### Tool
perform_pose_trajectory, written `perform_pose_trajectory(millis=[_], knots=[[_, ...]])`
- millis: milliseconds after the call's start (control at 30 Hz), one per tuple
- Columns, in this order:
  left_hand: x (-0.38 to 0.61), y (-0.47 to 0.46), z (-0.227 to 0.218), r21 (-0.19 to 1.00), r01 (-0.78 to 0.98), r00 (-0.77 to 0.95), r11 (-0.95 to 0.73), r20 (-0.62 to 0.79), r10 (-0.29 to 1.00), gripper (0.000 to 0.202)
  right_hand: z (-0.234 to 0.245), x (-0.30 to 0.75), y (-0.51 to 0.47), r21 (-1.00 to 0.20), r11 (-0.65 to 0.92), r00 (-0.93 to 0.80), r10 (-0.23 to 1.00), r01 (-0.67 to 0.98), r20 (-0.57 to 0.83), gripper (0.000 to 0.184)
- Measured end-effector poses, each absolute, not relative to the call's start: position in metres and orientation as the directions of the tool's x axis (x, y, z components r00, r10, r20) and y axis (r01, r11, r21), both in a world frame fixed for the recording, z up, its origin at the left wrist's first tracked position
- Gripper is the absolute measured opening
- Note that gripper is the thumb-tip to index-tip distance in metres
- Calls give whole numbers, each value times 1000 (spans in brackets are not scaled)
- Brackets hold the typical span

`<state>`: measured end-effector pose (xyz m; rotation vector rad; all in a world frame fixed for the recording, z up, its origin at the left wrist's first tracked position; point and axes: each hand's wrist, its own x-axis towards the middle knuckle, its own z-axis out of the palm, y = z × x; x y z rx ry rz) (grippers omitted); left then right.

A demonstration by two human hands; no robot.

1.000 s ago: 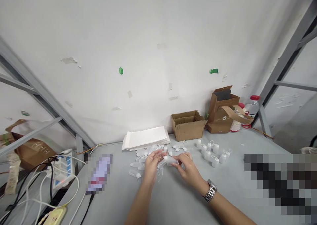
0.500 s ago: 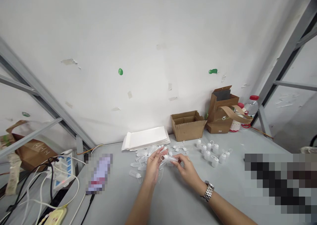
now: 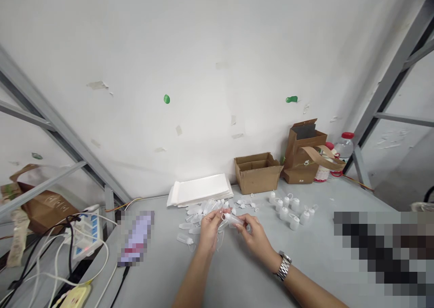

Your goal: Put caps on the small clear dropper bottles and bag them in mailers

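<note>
My right hand (image 3: 255,236), with a metal watch on its wrist, pinches a small clear plastic bottle (image 3: 233,220) lying sideways above the grey table (image 3: 237,276). The fingertips of my left hand (image 3: 209,229) are closed at the bottle's open end, on a small part I cannot make out. Just beyond my hands lies a loose pile of the same empty clear bottles (image 3: 196,213). To the right, several capped white bottles (image 3: 291,208) stand upright in a group.
A stack of white pouches (image 3: 200,189) and an open cardboard box (image 3: 257,172) sit against the wall. Brown paper bags (image 3: 307,156) and a red-capped bottle (image 3: 345,145) stand at the back right. Power strips and cables (image 3: 81,240) crowd the left edge.
My hands have stayed over the same spot. The bottle has shifted slightly in my fingers and my left fingertips have closed in on its open end.
</note>
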<state>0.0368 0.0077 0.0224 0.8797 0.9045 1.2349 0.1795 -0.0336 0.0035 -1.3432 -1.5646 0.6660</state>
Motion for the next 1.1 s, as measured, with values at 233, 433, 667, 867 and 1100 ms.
perform_pose_trajectory(millis=[233,433,667,867,1100], knots=[[35,11,17,942,-327,81,77,-54,995,28,7,184,-30,-773,321,-46,934,547,355,21],[32,14,22,946,-320,117,58,-21,993,32,6,191,-24,-614,432,-110,865,661,490,19],[8,25,30,897,-435,-269,-73,-52,962,33,0,216,-26,-623,215,111,890,752,442,27],[5,27,28,885,-453,-410,-106,-101,907,31,-4,240,-47,-614,71,182,922,786,341,29],[16,23,23,918,-394,-357,-50,-102,929,33,-9,263,-91,-592,-161,345,914,789,211,34]])
